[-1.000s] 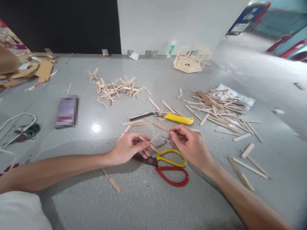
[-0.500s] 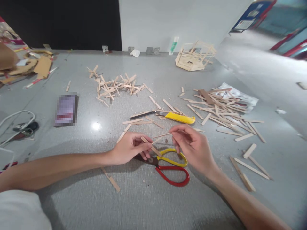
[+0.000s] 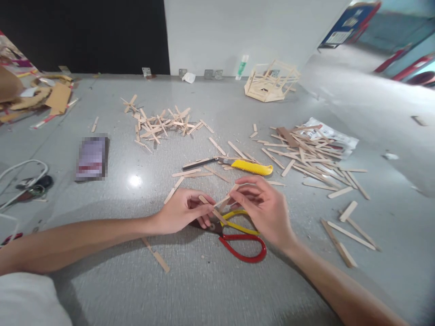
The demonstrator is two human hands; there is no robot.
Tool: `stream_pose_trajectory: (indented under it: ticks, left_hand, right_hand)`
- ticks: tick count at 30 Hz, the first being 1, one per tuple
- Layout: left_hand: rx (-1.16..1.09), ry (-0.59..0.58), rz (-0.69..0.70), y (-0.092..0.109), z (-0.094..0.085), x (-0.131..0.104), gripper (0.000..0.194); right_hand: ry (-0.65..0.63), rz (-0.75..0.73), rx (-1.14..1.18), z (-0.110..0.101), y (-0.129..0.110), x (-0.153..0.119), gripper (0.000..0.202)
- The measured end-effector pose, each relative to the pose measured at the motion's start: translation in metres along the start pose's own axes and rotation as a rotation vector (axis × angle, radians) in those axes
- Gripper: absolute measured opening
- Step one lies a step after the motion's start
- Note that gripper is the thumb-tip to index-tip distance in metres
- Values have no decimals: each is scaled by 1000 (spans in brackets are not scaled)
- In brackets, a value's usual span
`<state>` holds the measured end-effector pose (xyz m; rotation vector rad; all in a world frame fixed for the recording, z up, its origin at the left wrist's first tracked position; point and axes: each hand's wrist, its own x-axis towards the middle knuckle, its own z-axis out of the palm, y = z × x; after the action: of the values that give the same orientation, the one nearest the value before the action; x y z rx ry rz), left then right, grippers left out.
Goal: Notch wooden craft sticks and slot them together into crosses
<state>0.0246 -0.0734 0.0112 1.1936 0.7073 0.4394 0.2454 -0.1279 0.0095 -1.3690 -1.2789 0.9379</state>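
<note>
My left hand (image 3: 185,211) is closed, pinching wooden craft sticks between thumb and fingers. One craft stick (image 3: 220,217) slants down to the right from its fingertips. A second, paler stick (image 3: 223,201) spans the gap to my right hand (image 3: 265,209), whose thumb and fingers are pinched on its other end. Whether the held sticks are glued together I cannot tell. Below both hands lie scissors (image 3: 242,237) with one yellow and one red handle, their blades partly hidden by my left hand. Just beyond is a yellow utility knife (image 3: 253,167) among loose sticks.
Piles of craft sticks lie at back left (image 3: 159,124) and right (image 3: 306,149), the latter by a plastic bag (image 3: 343,138). A stick-built frame (image 3: 267,93) and glue stick (image 3: 242,68) stand near the wall. At left are a blurred purple packet (image 3: 91,156), a cable (image 3: 41,163) and cardboard (image 3: 59,97).
My right hand has moved slightly left and turned, its fingers now further along the stick toward my left hand. My left hand keeps its pinch almost unmoved. The view has shifted slightly.
</note>
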Motion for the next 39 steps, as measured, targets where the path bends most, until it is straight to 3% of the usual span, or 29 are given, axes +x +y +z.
stream_pose_trajectory:
  ticks: [6,14,18,30,39]
  left_hand:
    - [-1,3,14,-2,1,-1,45]
    - [-35,46,37,-8,1,-1,45]
    - [-61,54,45,-9,1,-1,46]
    - [44,145,128,-12,7,-7,41]
    - [166,167,275,-11,9,-13,33]
  right_hand:
    - [74,-61,5,3,-2,-5,21]
    - [115,-309,-258,3,-3,-8,3]
    - [91,-481,-370,3,-2,-7,10]
    - [93,-816,-475,3,-6,-10,32]
    - [108,-931,-527,3,-8,-19,41]
